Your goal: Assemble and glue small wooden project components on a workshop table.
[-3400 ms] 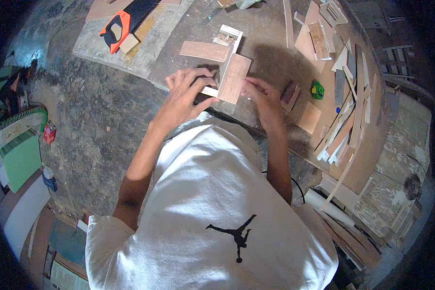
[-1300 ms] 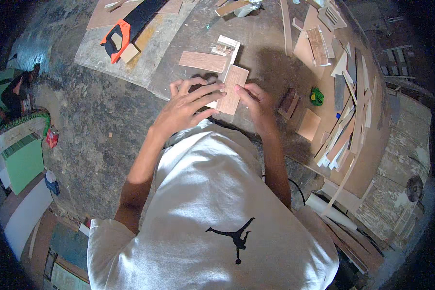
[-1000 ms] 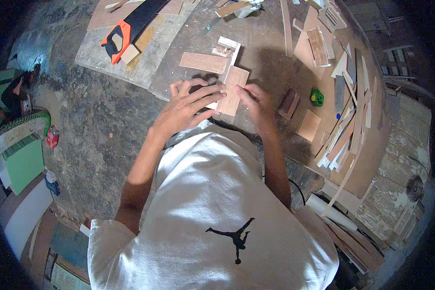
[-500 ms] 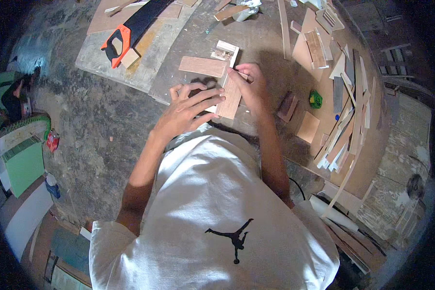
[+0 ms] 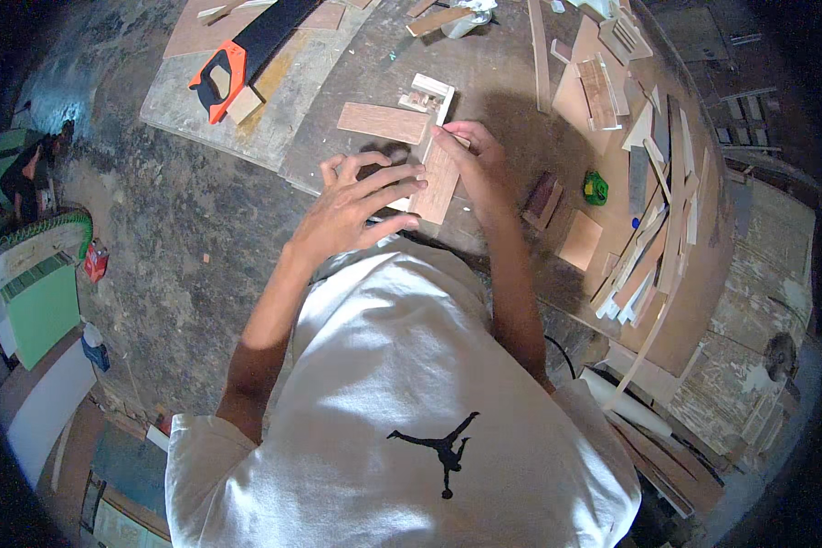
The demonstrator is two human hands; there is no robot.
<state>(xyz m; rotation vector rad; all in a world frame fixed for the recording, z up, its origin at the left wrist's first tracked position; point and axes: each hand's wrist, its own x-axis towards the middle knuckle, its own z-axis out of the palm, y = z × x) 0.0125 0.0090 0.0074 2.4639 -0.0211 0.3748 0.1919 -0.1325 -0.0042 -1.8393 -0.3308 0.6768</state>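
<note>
**Pinning a wooden strip between both hands**

Looking down from the head camera, I see the narrow wooden strip (image 5: 437, 183) lying just ahead of the chest, its long axis running away from the body and leaning slightly right. My left hand (image 5: 354, 205) lies spread flat, fingers reaching across to the strip's left edge. My right hand (image 5: 473, 164) pinches the strip's far end with curled fingers, so it is the nearer one to that end. A second flat board (image 5: 384, 122) lies crosswise just beyond, beside a small white-framed piece (image 5: 426, 95).

The worktop (image 5: 502, 82) is dark, worn board littered with offcuts; a stack of slats (image 5: 653, 219) lies to the right, a small green object (image 5: 595, 188) near it. An orange-handled handsaw (image 5: 237, 55) rests far left. Rough concrete floor (image 5: 146, 228) lies beyond.
</note>
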